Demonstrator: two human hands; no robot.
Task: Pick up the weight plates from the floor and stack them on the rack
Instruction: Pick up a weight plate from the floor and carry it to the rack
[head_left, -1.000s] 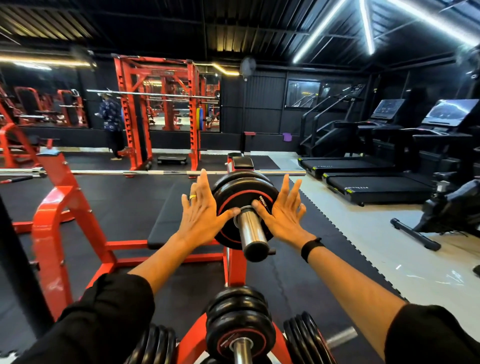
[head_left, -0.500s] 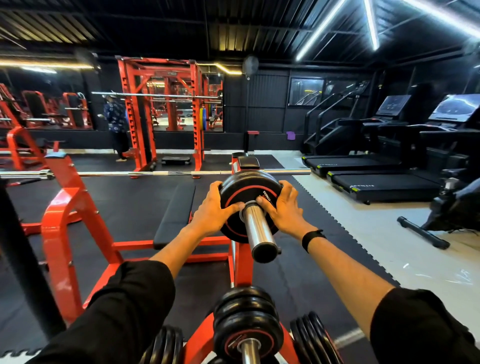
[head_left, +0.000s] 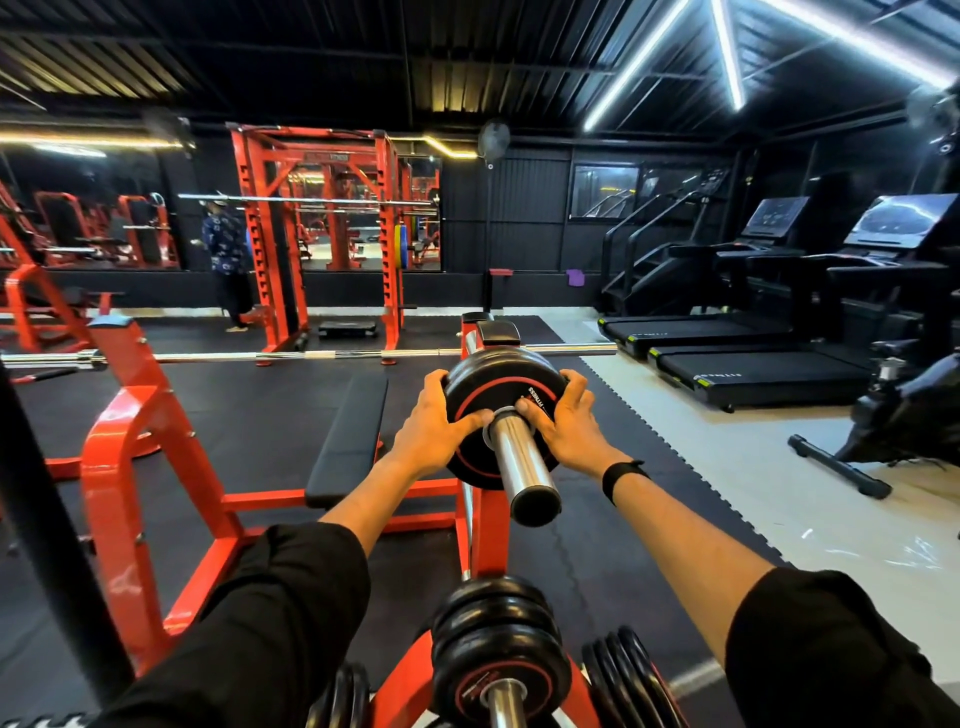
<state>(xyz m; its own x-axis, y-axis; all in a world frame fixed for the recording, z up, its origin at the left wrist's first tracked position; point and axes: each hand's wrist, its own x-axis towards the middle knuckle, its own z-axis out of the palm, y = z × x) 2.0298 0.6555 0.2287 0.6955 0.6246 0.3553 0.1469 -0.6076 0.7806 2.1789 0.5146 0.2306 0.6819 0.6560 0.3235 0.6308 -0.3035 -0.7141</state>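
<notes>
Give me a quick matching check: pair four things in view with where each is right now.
Column 1:
1. left hand
2. right hand
3. lower plates
4. bench pad

Column 2:
A. on the low peg nearest the camera
B. gripping the top plate's right edge
C. left of the top peg, unloaded
D. gripping the top plate's left edge

Pairs: 1-D, 2-B, 3-A, 4-C
</notes>
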